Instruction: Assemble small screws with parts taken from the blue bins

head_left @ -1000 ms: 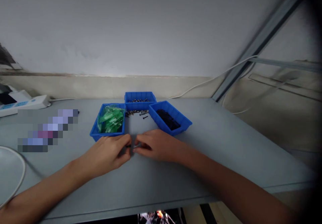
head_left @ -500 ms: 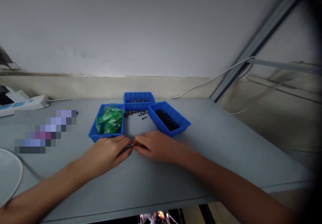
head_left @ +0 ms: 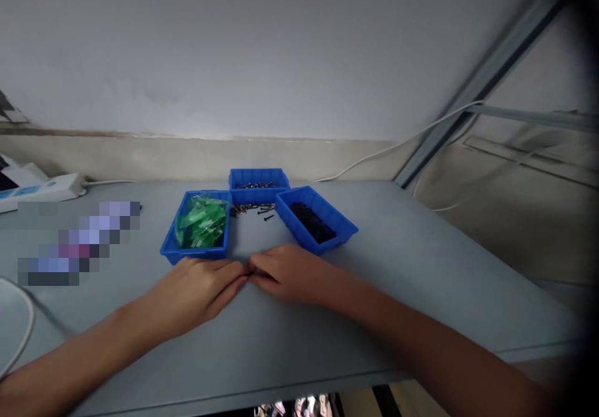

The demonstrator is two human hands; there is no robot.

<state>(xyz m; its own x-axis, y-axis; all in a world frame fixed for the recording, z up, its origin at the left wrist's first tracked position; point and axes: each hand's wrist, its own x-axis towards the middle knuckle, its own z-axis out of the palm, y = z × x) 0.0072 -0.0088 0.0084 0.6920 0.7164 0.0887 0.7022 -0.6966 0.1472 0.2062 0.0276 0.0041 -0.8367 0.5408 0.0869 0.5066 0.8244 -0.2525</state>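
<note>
My left hand and my right hand meet fingertip to fingertip above the grey table, just in front of the blue bins. Both are closed in a pinch. Between the fingertips shows a thin dark piece, like a small screw; most of it is hidden by the fingers. Close beyond my left hand is a blue bin with green pieces in clear plastic bags. Beyond my right hand, another blue bin holds small black parts. Loose screws lie between the bins.
A third blue bin with metal screws stands at the back near the wall. On the left are a white power strip, a blurred-out object and a white cable. A metal frame post rises at right.
The view has shifted slightly. My hands stay together, with the fingertips adjusted a little; the dark piece between them shows more clearly now. The bins have not moved.
</note>
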